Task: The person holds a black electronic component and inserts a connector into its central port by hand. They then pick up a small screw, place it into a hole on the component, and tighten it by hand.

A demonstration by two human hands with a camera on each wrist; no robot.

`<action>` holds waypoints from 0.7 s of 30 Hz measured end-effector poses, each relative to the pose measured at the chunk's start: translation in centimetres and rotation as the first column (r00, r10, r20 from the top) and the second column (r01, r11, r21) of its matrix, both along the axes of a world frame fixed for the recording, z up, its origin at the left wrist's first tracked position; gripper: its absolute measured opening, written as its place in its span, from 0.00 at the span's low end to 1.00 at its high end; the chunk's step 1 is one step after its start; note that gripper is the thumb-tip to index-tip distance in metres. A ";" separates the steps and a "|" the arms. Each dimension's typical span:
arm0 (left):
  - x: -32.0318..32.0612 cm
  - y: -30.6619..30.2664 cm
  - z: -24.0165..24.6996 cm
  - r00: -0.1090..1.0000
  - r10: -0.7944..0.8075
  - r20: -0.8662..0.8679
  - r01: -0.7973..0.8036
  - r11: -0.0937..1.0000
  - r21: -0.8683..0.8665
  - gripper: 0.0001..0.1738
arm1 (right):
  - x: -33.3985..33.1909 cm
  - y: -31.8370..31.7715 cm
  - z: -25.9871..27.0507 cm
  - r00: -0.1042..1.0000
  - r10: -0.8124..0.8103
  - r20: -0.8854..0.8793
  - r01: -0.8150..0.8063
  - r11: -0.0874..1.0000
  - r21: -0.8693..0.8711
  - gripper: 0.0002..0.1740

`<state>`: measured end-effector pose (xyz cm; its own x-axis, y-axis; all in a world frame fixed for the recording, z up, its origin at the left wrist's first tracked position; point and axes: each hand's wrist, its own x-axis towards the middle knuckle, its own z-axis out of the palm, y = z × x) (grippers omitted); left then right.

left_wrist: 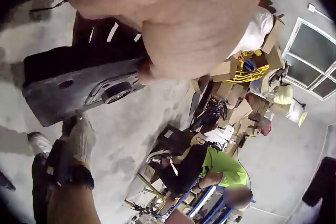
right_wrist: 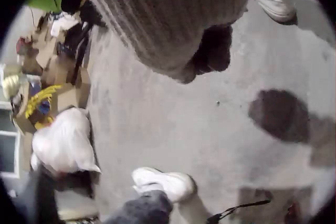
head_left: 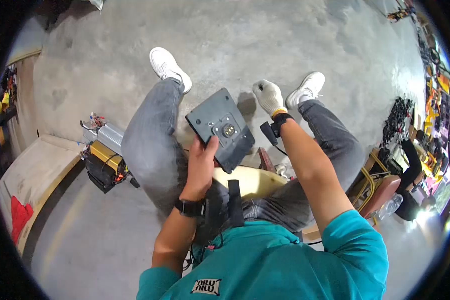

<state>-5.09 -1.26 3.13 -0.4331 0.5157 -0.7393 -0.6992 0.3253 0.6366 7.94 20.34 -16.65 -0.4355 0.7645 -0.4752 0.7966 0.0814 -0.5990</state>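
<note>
My bare left hand (head_left: 202,162) grips a flat dark grey rectangular panel (head_left: 210,117) by its near edge, thumb on the upper face. That face has corner holes and a round connector (head_left: 228,131) with brass-coloured contacts on a raised plate. In the left wrist view the panel (left_wrist: 58,85) shows edge-on as a thick slab below the hand (left_wrist: 173,24). My right hand (head_left: 269,96) wears a white knitted glove and hangs over the floor just right of the panel, apart from it. Its fingers are curled, with a dark hollow inside the curl and no held thing visible.
A yellow-and-silver device (head_left: 107,150) with wires stands on the left, near a pale board (head_left: 40,175) bearing a red cloth (head_left: 20,217). Cardboard boxes (left_wrist: 231,95) and a white sack (right_wrist: 65,140) line one side. Another person (left_wrist: 226,169) sits beyond.
</note>
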 end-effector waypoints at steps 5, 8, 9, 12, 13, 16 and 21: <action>-0.1 0.1 -0.4 0.992 0.045 0.121 -0.030 0.991 -0.130 0.27 | -1.6 1.3 -5.3 0.961 0.276 0.028 -0.276 0.941 0.193 0.07; -0.1 -0.1 -0.7 0.986 0.097 0.137 -0.069 0.978 -0.196 0.26 | -2.9 1.6 -7.9 0.928 0.360 0.095 -0.371 0.912 0.176 0.07; -0.2 0.0 -0.5 0.984 0.111 0.137 -0.076 0.969 -0.235 0.26 | -3.1 1.7 -8.7 0.903 0.410 0.131 -0.428 0.884 0.187 0.08; -1.1 1.0 0.9 0.956 0.148 0.254 -0.069 0.952 -0.298 0.26 | -4.8 1.6 -9.1 0.864 0.455 0.216 -0.493 0.853 0.172 0.09; -1.1 0.9 0.7 0.955 0.147 0.257 -0.062 0.949 -0.311 0.26 | -5.2 1.5 -9.1 0.833 0.484 0.270 -0.536 0.827 0.171 0.10; -1.2 0.8 0.2 0.967 0.102 0.235 -0.023 0.948 -0.317 0.25 | -4.9 1.7 -11.2 0.731 0.598 0.328 -0.675 0.704 0.221 0.10; -1.4 1.3 0.3 0.974 -0.011 0.227 0.079 0.953 -0.292 0.30 | -5.2 1.7 -11.6 0.703 0.632 0.326 -0.708 0.665 0.239 0.10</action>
